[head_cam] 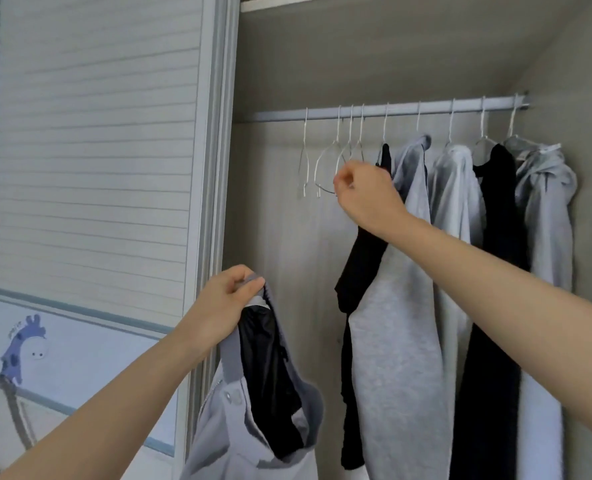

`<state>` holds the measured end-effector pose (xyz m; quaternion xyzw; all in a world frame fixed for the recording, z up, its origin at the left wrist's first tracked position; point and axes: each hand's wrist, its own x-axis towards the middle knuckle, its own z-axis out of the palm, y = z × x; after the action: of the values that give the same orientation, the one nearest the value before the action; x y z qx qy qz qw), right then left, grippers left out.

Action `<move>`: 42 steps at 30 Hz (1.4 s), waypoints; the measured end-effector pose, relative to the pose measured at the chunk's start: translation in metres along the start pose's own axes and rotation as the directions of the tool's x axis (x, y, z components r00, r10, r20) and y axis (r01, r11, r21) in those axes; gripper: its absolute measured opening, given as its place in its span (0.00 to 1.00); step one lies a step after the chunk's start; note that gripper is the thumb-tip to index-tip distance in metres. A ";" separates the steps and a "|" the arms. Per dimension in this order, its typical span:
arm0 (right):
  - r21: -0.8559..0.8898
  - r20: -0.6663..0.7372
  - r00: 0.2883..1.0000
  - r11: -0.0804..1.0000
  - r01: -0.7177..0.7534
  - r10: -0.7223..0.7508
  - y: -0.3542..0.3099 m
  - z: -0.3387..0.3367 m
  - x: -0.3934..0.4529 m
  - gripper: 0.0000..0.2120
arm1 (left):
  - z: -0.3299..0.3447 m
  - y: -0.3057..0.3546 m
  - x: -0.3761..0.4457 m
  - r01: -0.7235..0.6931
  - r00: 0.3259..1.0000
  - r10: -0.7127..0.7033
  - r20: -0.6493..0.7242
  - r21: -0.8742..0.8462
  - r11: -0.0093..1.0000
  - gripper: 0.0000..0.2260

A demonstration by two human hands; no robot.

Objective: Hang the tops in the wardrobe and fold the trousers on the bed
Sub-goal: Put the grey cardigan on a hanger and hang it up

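The left hand has its grip closed on a grey hooded top, pinching the ribbed edge of the hood between thumb and fingers. The top hangs from that pinch low in the view, in front of the wardrobe's left edge, not on any hanger. Its fabric is soft fleece, its hood lining is glossy black, and a round metal snap and a zip edge show near the collar.

The right hand is raised inside the wardrobe with its fingers curled, its grip closed on the lower wire of an empty hanger, the one nearest the hanging clothes. 4 empty hangers of thin pale wire hang on the left part of the rail, a smooth round metal bar running across the wardrobe.

To the right on the same rail hang 5 more tops: a black one, a grey fleece one, a pale grey one, another black one and a grey hooded one against the side wall.

The sliding door on the left has fine horizontal slats above a smooth panel bearing a blue giraffe sticker; small writing beside the giraffe's head is too small to read.
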<state>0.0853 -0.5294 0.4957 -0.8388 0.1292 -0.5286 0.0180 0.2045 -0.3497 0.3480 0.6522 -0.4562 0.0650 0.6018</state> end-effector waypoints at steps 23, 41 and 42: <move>0.262 0.178 0.795 0.751 -0.606 0.580 0.088 0.081 0.179 0.14 | 0.026 -0.055 0.114 0.120 0.992 -0.116 0.041 -0.127 0.985 0.13; 0.418 -0.038 0.917 0.840 -0.346 0.397 0.009 0.013 0.051 0.10 | 0.006 -0.021 0.049 0.257 0.947 -0.229 0.226 -0.105 0.961 0.09; 0.448 -0.045 0.929 0.838 -0.311 0.368 0.003 0.008 0.036 0.09 | 0.004 -0.019 0.044 0.234 0.949 -0.209 0.234 -0.082 0.969 0.09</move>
<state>0.1064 -0.5419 0.5236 -0.7413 0.1561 -0.5852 0.2891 0.2412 -0.3788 0.3612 0.6687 -0.4477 -0.1018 0.5848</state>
